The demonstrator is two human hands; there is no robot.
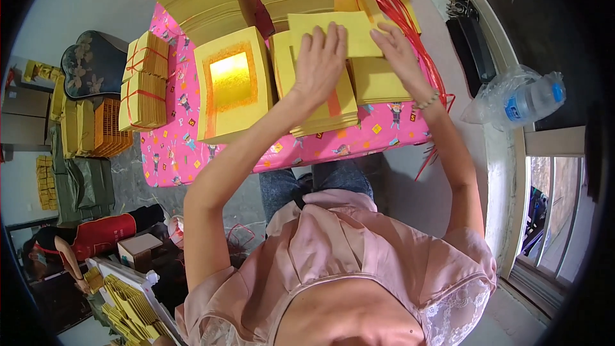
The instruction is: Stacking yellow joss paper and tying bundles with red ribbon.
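My left hand (319,61) lies flat, fingers stretched out, on a plain yellow paper sheet (359,22). At that sheet's right edge is my right hand (400,54), its fingers extended and touching or almost touching the paper; a beaded bracelet circles the wrist. Beneath the left hand sits a stack of yellow paper (320,120) with an orange band showing. A plain yellow stack (381,83) is under the sheet's right part. To the left lies another stack with a shiny gold foil square (232,80) on top.
Tall yellow paper stacks (211,0) stand at the back of the pink patterned table (182,160). Bundles tied with red string (146,77) are at its left. Red strings (407,16) hang along the right, near a plastic bottle (532,102). A person in a red apron (106,234) works at lower left.
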